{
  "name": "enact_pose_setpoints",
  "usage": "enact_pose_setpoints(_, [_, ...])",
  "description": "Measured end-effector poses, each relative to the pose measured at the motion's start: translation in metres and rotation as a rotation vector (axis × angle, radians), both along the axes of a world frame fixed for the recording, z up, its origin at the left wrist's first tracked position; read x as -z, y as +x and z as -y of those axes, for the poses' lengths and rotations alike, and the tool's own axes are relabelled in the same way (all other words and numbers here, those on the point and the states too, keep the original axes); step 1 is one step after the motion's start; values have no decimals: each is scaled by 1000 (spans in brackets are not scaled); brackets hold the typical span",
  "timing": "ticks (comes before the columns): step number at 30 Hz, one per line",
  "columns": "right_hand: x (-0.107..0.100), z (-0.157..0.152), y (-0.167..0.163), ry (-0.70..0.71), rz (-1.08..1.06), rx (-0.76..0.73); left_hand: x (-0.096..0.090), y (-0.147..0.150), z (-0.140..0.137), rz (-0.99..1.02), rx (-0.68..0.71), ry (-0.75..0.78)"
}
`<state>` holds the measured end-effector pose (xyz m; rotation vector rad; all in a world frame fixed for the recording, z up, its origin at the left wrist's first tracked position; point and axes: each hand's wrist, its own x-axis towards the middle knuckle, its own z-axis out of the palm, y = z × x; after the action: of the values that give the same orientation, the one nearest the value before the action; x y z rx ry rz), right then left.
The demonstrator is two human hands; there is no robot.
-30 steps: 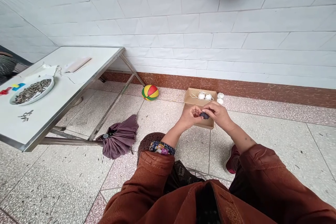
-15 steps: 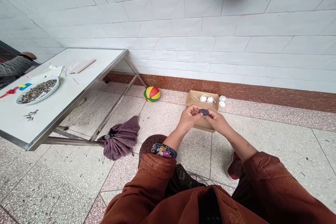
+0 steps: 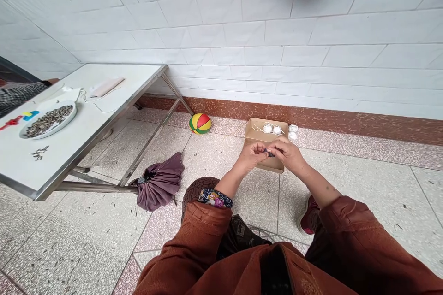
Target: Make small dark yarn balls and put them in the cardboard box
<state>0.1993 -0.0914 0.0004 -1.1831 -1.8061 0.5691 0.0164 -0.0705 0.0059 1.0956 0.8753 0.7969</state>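
Observation:
Both my hands meet over an open cardboard box (image 3: 254, 133) on the floor. Between their fingertips is a small wound bundle of dark yarn (image 3: 269, 153), mostly covered by the fingers now. My left hand (image 3: 249, 156) pinches its left side. From above and the right, my right hand (image 3: 288, 153) closes its fingers on it. White balls of yarn (image 3: 272, 128) with loose strands lie in the far part of the box. Just outside its right side sit more white balls (image 3: 292, 132).
A white table (image 3: 100, 122) stands to the left, bearing a plate of seeds (image 3: 51, 120) and a folded beige item (image 3: 107, 86). Beneath its edge is a purple folded umbrella (image 3: 161, 182). A colourful ball (image 3: 200, 123) rests near the tiled wall (image 3: 221, 37). Another person's sleeve (image 3: 22, 94) shows far left.
My right hand has turned and come over the yarn bundle, hiding most of it. My left hand keeps its pinch in nearly the same place. The other person's arm at far left has shifted.

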Motion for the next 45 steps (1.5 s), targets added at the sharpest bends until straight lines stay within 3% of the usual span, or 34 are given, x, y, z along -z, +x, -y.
enact_pose_setpoints(4, [2,0,-1,31,4,21,0,1,4,98,33,-98])
enact_pose_setpoints(13, [-2,2,1,28,-5,25,2,5,5,123,40,-88])
enact_pose_setpoints(18, [2,-4,6,-43,-49,92,3,4,7,177,43,-113])
enact_pose_setpoints(23, [9,-4,3,-125,-65,104,-1,4,7,293,-43,-121])
enact_pose_setpoints(29, [2,4,-2,-124,29,-12,-1,1,1,148,-195,-39])
enact_pose_setpoints(37, [-4,8,2,-107,181,-209,1,2,3,25,-228,63])
enact_pose_setpoints(41, [-3,9,4,-31,183,-224,3,4,1,57,-207,73])
enact_pose_setpoints(45, [-2,7,8,13,160,-144,8,6,0,-65,-137,98])
